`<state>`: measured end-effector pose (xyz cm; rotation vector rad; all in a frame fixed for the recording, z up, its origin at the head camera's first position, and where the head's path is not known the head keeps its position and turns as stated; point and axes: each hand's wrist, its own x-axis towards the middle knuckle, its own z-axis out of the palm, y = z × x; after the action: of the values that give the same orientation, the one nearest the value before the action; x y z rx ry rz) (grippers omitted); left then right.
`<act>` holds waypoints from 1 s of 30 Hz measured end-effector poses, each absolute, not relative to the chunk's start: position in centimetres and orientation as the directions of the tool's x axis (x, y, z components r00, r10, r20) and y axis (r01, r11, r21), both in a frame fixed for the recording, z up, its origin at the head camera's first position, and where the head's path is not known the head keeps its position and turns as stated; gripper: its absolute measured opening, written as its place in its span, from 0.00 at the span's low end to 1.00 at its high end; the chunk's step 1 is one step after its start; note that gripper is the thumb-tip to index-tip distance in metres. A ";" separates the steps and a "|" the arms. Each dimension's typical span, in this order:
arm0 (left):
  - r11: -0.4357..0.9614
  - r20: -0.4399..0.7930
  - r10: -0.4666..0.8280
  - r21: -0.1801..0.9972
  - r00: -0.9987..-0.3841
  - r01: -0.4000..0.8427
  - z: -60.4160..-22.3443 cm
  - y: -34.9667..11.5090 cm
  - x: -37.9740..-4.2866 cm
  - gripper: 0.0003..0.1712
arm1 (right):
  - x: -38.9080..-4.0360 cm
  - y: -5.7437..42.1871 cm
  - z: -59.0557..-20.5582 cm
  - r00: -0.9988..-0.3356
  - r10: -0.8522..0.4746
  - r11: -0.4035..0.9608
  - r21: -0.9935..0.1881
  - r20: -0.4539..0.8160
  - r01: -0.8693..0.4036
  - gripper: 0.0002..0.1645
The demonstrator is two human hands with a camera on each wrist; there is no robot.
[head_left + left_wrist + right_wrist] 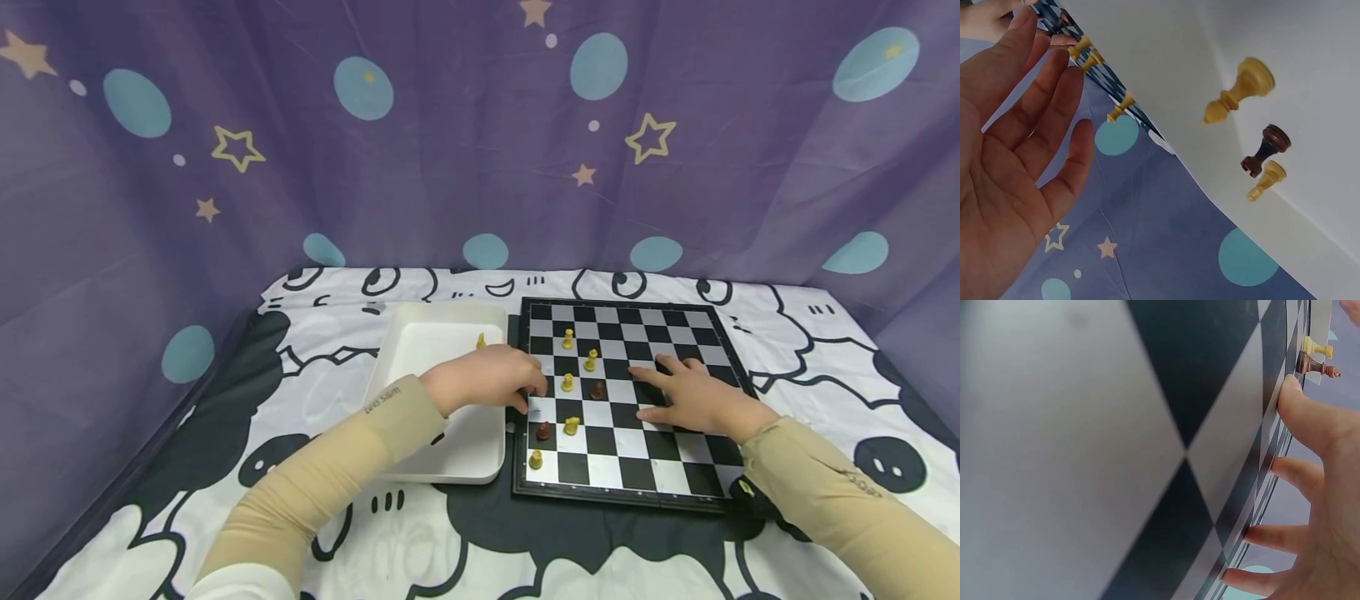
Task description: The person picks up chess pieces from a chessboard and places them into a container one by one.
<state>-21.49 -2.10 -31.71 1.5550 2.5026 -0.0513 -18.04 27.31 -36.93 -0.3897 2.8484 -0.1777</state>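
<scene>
My left hand [491,375] hovers where the white tray [491,467] meets the left edge of the chessboard [637,446]. In the left wrist view its fingers are loosely bent, and I see nothing held. The right hand [693,396] rests spread on the board's right half, fingertips touching the squares. Between the hands stand yellow chess pieces, among them one yellow piece [591,360] and another yellow piece [572,425]. A dark brown piece [597,389] and a second brown piece [543,431] stand among them. Inside the tray lie a yellow bishop [1241,89], a brown rook [1266,150] and a small yellow piece [1267,180].
A black-and-white cartoon cloth [390,542] covers the table under the tray and board. Behind it hangs a purple curtain [480,167] with stars and teal spots. The tray's raised wall stands close beside the board's black rim.
</scene>
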 end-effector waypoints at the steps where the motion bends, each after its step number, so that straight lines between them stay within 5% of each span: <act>1: 0.449 -0.187 0.884 0.074 -0.430 0.891 -31.7 -2.1 -21.4 0.11 | -18.0 27.3 -36.9 -0.930 -0.280 0.956 -0.156 -0.238 -0.248 0.51; 30: 0.403 -0.250 0.889 0.033 -0.383 0.915 -33.2 -0.8 -20.0 0.11 | -18.0 27.3 -36.8 -0.927 -0.277 0.957 -0.161 -0.252 -0.242 0.51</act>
<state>-19.97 -0.78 -33.18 1.5929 2.4320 -0.1619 -18.01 27.25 -36.80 -0.3833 2.8351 -0.1836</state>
